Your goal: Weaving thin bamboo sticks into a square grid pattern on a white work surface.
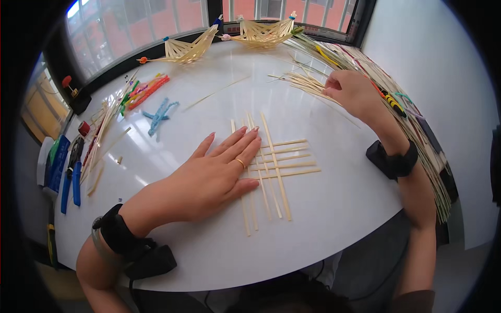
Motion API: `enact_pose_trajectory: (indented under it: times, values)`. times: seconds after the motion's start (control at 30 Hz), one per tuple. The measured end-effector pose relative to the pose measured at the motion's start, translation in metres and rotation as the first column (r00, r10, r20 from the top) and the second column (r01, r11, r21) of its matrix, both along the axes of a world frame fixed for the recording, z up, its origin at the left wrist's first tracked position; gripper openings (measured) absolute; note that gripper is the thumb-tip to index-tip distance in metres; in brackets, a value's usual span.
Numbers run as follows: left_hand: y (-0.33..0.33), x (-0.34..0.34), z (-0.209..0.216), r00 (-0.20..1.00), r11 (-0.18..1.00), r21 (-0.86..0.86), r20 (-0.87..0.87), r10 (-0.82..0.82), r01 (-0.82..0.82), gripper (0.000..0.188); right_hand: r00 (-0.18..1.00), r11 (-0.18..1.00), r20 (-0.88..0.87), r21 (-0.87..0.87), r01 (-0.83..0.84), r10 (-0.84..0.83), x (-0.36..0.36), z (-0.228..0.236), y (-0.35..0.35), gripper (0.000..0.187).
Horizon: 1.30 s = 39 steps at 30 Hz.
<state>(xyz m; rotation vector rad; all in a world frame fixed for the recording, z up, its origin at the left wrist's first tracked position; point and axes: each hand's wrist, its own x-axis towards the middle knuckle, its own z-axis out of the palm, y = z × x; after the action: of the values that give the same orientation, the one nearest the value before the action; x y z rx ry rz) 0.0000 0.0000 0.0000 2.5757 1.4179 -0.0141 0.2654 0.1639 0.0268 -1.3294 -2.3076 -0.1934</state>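
My left hand [209, 175] lies flat on a lattice of pale woven strips [276, 166], fingers stretched out, covering its left part. Several strips run lengthwise there, crossed by several shorter ones whose ends stick out to the right. Farther back on the right, my right hand [352, 94] is closed in a pinch at the near end of a loose pile of pale strips [302, 82]. Its fingertips grip a strip there, though the hand partly hides how many are held.
Two woven boat-shaped pieces [190, 48] stand by the window. Blue twisted pipe cleaners [159, 116], a coloured pipe-cleaner bundle [148, 91] and blue-handled pliers [73, 175] lie left. A long bundle of stalks [417, 141] lines the right edge, with a yellow-and-black tool [394, 104] on it.
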Motion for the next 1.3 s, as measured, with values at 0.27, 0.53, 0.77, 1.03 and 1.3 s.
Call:
enact_pose_trajectory:
  times: [0.27, 0.53, 0.77, 1.03, 1.3]
  values:
    - [0.001, -0.001, -0.001, 1.0, 1.0, -0.028, 0.022, -0.001, 0.001, 0.066, 0.974, 0.962, 0.193, -0.265, -0.068, 0.122, 0.003, 0.001, -0.001, 0.013]
    - [0.0, 0.001, 0.002, 1.0, 0.999, -0.05, 0.024, 0.006, -0.005, 0.066, 0.994, 0.985, 0.105, -0.174, -0.013, 0.031, 0.01, 0.006, 0.011, 0.017]
    - [0.0, 0.0, 0.002, 1.0, 0.999, -0.052, 0.026, 0.002, 0.0, 0.066, 0.967, 0.954, 0.254, -0.281, 0.103, -0.029, 0.017, 0.005, 0.019, 0.018]
    - [0.002, 0.004, 0.004, 1.0, 0.998, -0.06, 0.01, -0.012, 0.013, 0.067, 0.949, 0.963, 0.303, -0.219, 0.155, -0.084, 0.026, 0.008, 0.021, 0.016]
    - [0.0, 0.003, 0.008, 1.0, 0.997, -0.082, 0.001, 0.01, -0.009, 0.067, 0.929, 0.96, 0.256, -0.017, 0.281, -0.267, 0.027, 0.007, 0.035, 0.014]
